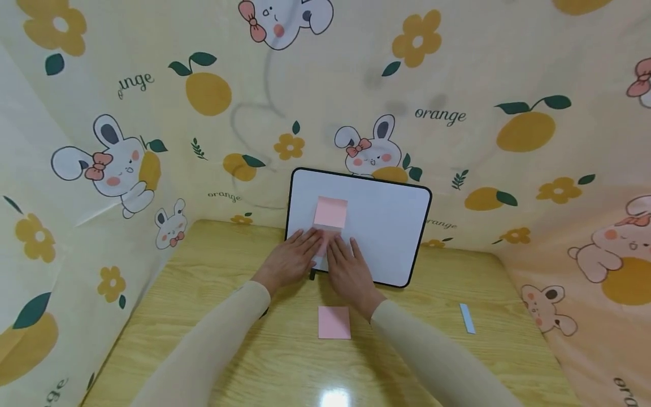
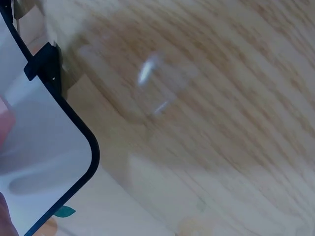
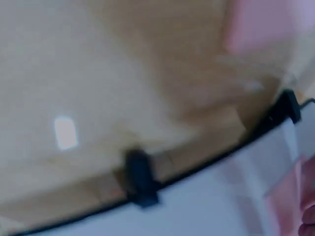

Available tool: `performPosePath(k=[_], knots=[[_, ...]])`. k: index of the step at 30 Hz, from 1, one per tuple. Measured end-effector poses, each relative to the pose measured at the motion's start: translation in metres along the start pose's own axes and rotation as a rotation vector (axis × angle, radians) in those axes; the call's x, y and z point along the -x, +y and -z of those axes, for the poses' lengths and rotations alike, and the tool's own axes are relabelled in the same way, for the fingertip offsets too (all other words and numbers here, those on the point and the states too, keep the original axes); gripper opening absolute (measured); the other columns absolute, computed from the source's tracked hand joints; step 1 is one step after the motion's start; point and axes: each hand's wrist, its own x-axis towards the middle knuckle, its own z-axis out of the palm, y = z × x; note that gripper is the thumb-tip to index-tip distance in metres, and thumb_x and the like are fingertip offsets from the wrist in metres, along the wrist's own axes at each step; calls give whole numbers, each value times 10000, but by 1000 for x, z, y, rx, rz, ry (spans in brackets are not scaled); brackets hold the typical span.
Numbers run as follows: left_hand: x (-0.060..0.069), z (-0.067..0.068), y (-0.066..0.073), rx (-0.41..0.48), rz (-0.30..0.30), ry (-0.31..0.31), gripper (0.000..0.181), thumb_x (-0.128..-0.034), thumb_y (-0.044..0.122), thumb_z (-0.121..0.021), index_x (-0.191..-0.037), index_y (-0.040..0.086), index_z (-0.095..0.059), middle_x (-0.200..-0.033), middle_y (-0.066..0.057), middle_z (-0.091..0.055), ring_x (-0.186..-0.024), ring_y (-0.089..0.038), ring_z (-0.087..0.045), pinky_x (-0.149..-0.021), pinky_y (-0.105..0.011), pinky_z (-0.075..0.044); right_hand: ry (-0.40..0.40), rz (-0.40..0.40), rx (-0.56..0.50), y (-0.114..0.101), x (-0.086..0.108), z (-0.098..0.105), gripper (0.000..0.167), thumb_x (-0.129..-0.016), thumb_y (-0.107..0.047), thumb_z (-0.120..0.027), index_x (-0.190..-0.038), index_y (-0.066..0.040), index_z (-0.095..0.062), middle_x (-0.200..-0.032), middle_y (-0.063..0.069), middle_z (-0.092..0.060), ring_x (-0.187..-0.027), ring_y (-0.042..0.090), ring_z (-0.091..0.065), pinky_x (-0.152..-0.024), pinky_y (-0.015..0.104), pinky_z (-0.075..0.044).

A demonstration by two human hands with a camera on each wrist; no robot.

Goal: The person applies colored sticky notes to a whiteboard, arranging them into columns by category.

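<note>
A black-framed whiteboard (image 1: 389, 226) leans upright at the back of the table. On its left part is a pink sticky note (image 1: 330, 212), with a second pink note (image 1: 321, 249) below it. The left hand (image 1: 292, 260) lies with straight fingers on the lower note's left side. Straight fingers of the right hand (image 1: 351, 271) press on its right side, covering much of it. In the right wrist view, fingertips (image 3: 308, 221) show at the edge beside the pink note (image 3: 285, 201). The left wrist view catches only a sliver of hand (image 2: 6, 221) by the board (image 2: 49, 147).
A pink square pad (image 1: 334, 323) lies on the wooden table (image 1: 285, 362) in front of the hands. Farther right is a small light-blue strip (image 1: 467, 318). Black supports (image 3: 141, 179) hold the board's lower edge. Patterned cloth (image 1: 325, 85) hangs behind and at both sides.
</note>
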Motion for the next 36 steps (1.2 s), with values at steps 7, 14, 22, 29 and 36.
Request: performPosePath(k=[7, 14, 22, 29, 36], knots=[[-3, 1, 0, -11, 7, -65, 633, -1133, 389, -453, -1651, 47, -325, -1741, -89, -277, -1633, -262, -210, -1339, -446, -209, -99, -10, 50, 10, -11, 5, 747, -1107, -452, -493, -1680, -59, -220, -1771, 91, -139, -1657, 296, -30, -1325, 626, -77], [0, 1, 6, -15, 29, -77, 655, -1140, 416, -417, -1668, 55, -276, -1757, -93, -225, -1640, -258, -177, -1345, -431, -184, -154, -69, 54, 13, 9, -10, 766, -1111, -461, -479, -1691, -64, -173, -1780, 96, -67, -1656, 289, 22, -1317, 646, -4], [19, -14, 27, 72, 47, -98, 662, -1148, 422, -380, -1669, 34, -255, -1750, -114, -230, -1633, -273, -198, -1342, -449, -189, -189, 9, 92, -2, 29, -21, 786, -1104, -513, -465, -1697, -86, -175, -1783, 78, -86, -1656, 282, 29, -1324, 631, -39], [31, -16, 37, 135, 77, -147, 624, -1151, 410, -364, -1651, 39, -323, -1736, -107, -279, -1623, -269, -240, -1336, -452, -216, -202, 14, 48, -4, 31, -18, 749, -1108, -501, -467, -1689, -94, -229, -1774, 72, -148, -1657, 278, -26, -1325, 628, -65], [40, -11, 53, 282, 183, -185, 620, -1147, 404, -387, -1624, 7, -373, -1714, -156, -322, -1615, -313, -255, -1320, -493, -257, -74, -16, -114, -2, 49, -13, 542, -1046, -373, -649, -1488, -65, -593, -1551, 68, -569, -1510, 292, -420, -1292, 631, -234]])
